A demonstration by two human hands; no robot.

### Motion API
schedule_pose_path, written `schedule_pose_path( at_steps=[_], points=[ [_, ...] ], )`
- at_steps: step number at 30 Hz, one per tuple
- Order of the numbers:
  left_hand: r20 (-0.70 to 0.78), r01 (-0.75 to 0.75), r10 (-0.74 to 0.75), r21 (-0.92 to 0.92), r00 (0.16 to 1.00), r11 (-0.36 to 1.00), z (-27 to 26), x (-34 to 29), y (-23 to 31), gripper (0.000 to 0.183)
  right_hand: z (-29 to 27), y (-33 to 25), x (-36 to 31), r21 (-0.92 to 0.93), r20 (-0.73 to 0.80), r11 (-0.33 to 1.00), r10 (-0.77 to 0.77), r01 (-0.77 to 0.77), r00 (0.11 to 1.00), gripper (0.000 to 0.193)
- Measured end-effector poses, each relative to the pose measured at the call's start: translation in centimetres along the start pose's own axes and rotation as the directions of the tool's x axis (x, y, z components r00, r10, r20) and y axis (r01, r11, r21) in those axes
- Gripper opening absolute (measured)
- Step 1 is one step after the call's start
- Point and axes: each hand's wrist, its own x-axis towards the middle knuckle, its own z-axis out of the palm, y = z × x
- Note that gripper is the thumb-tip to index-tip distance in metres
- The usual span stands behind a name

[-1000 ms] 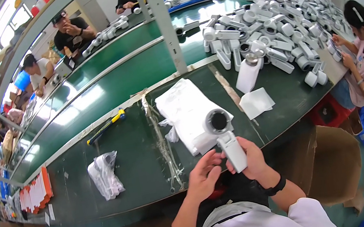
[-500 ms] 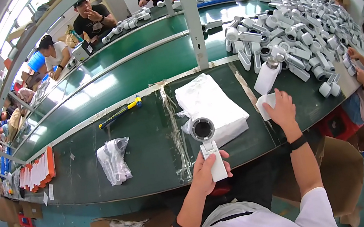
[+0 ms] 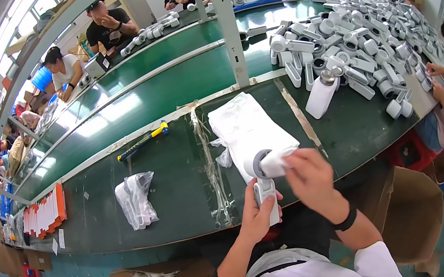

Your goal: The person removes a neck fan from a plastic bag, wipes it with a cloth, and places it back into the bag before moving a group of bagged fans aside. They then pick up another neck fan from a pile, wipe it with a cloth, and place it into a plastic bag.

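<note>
My left hand (image 3: 254, 215) is closed around the handle of a white device (image 3: 265, 194) with a round grey-rimmed head, held upright over the table's near edge. In my right hand (image 3: 316, 180) is a folded white cloth (image 3: 275, 162), pressed against the opening of that round head. Behind the device lies a stack of thin white plastic bags (image 3: 247, 122). A white bottle with a metal top (image 3: 322, 96) stands farther right, in front of a big heap of similar white and grey devices (image 3: 363, 50).
Left on the dark green table (image 3: 183, 186) lie a bagged device (image 3: 137, 201), a yellow and blue hammer (image 3: 143, 141) and orange-edged cards (image 3: 46, 209). A metal post (image 3: 229, 31) rises at the back. Open cardboard boxes (image 3: 412, 206) stand below. Co-workers sit across and at right.
My right hand has moved left from beside the bottle, bringing the cloth to the device's round head. The device has turned and dropped slightly in my left hand.
</note>
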Motion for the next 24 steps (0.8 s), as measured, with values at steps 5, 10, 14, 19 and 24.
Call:
schedule_pose_path(
  at_steps=[5,10,14,19,24],
  points=[
    [0.013,-0.053,0.052,0.121,0.999,0.991,-0.9,-0.1,-0.3,0.059,1.9,-0.9,-1.3,0.087,0.094,0.996,-0.018,0.009,0.995,0.026],
    [0.021,-0.044,0.042,0.118,0.999,0.992,-1.4,-0.8,-0.3,0.056,1.9,-0.7,0.2,0.079,0.111,0.997,-0.011,0.002,0.994,0.024],
    [0.005,-0.026,0.025,0.088,1.000,0.996,-1.5,-0.8,-0.3,0.058,1.8,-1.0,0.0,0.090,0.188,0.996,-0.044,0.027,0.981,0.026],
    [0.002,0.032,-0.031,-0.030,1.000,0.999,-2.1,-0.7,-0.1,0.062,0.7,-1.5,-2.1,0.086,0.341,0.995,-0.085,0.059,0.936,0.032],
    [0.058,0.071,-0.064,-0.129,0.996,0.989,-1.9,-1.0,0.0,0.064,-1.1,-0.9,-0.2,0.071,0.075,0.997,0.020,-0.026,0.997,0.031]
  ],
)
